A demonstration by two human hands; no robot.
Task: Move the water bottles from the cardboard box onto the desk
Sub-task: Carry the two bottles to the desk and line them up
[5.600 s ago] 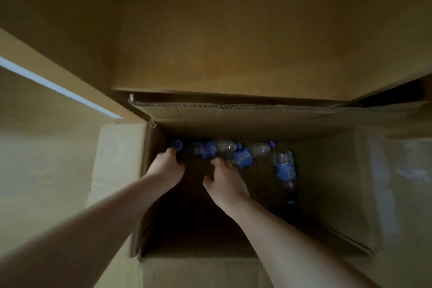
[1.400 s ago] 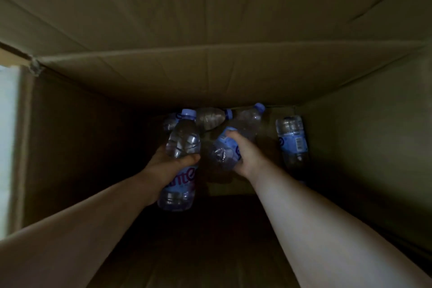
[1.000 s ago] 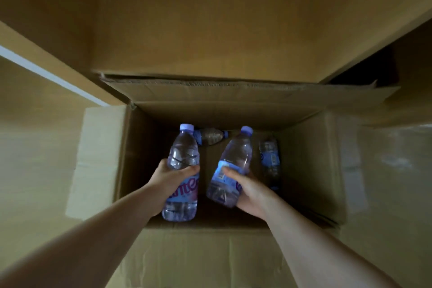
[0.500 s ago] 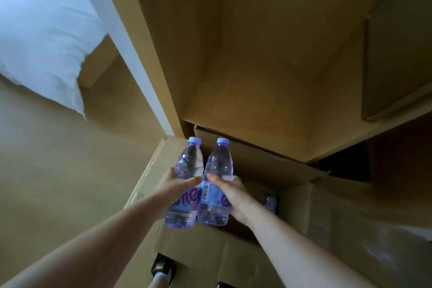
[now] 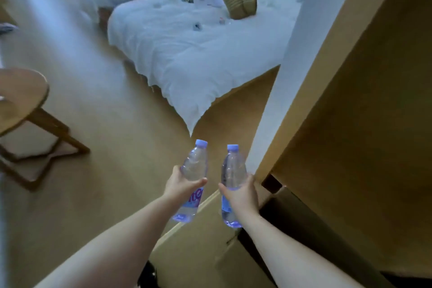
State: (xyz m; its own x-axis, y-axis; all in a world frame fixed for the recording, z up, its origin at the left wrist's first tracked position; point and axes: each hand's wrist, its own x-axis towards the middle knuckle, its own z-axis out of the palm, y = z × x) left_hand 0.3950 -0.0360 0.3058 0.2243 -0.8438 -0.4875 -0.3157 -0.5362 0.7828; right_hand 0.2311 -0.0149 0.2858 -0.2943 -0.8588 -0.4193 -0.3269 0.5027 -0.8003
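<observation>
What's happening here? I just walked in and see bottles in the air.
A person is carrying two water bottles, one in each hand. The left hand grips the left bottle and the right hand grips the right bottle, both upright with caps on, held above the cardboard box on the floor. No desk surface is clearly in view yet, so neither bottle is set down.
</observation>
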